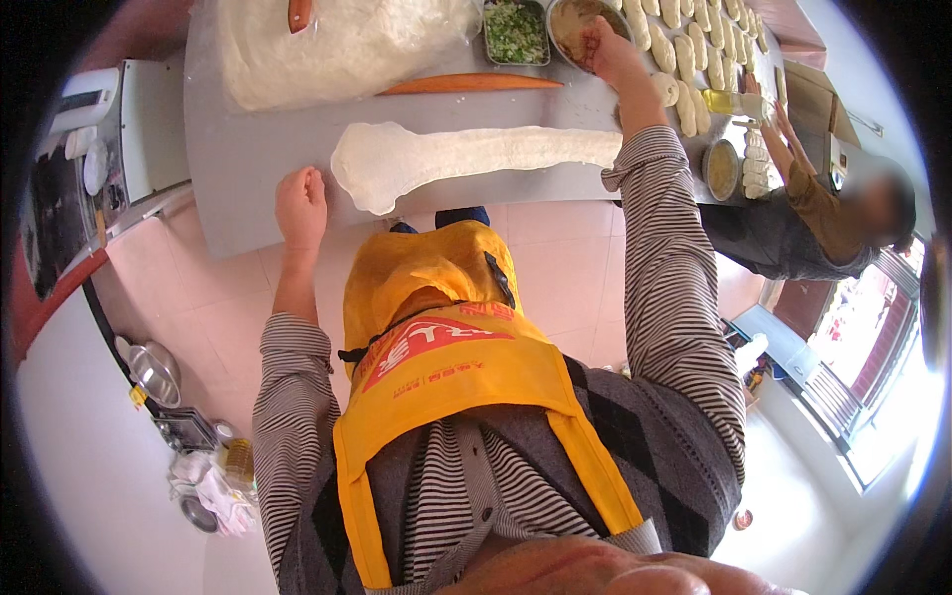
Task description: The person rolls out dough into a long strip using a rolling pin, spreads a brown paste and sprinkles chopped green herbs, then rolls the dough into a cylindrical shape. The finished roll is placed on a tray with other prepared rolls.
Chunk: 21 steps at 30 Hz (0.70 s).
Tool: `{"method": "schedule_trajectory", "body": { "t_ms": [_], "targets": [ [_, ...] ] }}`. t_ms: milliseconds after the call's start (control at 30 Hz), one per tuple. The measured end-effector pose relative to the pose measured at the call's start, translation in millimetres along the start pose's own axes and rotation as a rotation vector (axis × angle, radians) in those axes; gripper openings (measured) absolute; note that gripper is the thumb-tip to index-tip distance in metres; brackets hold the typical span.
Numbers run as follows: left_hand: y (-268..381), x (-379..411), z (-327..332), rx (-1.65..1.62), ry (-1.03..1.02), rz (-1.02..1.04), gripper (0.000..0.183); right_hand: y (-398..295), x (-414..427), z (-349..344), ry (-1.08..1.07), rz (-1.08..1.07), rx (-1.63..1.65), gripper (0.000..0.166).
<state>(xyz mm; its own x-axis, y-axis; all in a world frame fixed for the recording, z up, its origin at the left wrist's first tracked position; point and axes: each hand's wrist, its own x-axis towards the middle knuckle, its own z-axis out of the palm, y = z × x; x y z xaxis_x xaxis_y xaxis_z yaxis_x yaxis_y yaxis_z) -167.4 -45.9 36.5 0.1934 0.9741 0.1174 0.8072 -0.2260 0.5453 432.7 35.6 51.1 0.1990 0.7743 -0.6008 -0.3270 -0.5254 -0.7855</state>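
Note:
My right hand reaches into a round metal bowl of brown paste or seasoning. Its fingertips touch the contents; whether they grip any is unclear. By the table's near edge, my left hand is curled into a loose fist with nothing visible in it. Just right of that fist begins a long flat strip of rolled dough, broad at its left end; my right sleeve borders its right end. A tapered wooden rolling pin lies beyond the strip. Chopped scallions fill a rectangular metal container beside the bowl.
A large dough mass under plastic film covers the metal table's far left, a wooden handle on it. Many shaped dough pieces lie far right, near an oil bottle and another bowl. A co-worker works there.

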Motion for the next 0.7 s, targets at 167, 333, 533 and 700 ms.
{"method": "schedule_trajectory", "body": {
  "t_ms": [167,333,533,700],
  "targets": [
    [-15.2,-1.7,23.8,0.174,0.162,0.123,0.02,7.4,20.0,-26.1,0.262,-0.02,0.123,0.043],
    [-23.3,-1.8,29.1,0.178,0.185,0.166,0.02,6.0,19.4,-48.2,0.086,-0.22,0.311,0.039],
    [-17.4,-2.9,21.0,0.186,0.204,0.153,0.022,74.7,-98.0,46.1,-0.219,-0.292,-0.191,0.039],
    [-16.8,1.0,20.7,0.19,0.183,0.183,0.024,158.9,-151.5,163.9,-0.084,-0.56,-0.893,0.014]
  ]
}}
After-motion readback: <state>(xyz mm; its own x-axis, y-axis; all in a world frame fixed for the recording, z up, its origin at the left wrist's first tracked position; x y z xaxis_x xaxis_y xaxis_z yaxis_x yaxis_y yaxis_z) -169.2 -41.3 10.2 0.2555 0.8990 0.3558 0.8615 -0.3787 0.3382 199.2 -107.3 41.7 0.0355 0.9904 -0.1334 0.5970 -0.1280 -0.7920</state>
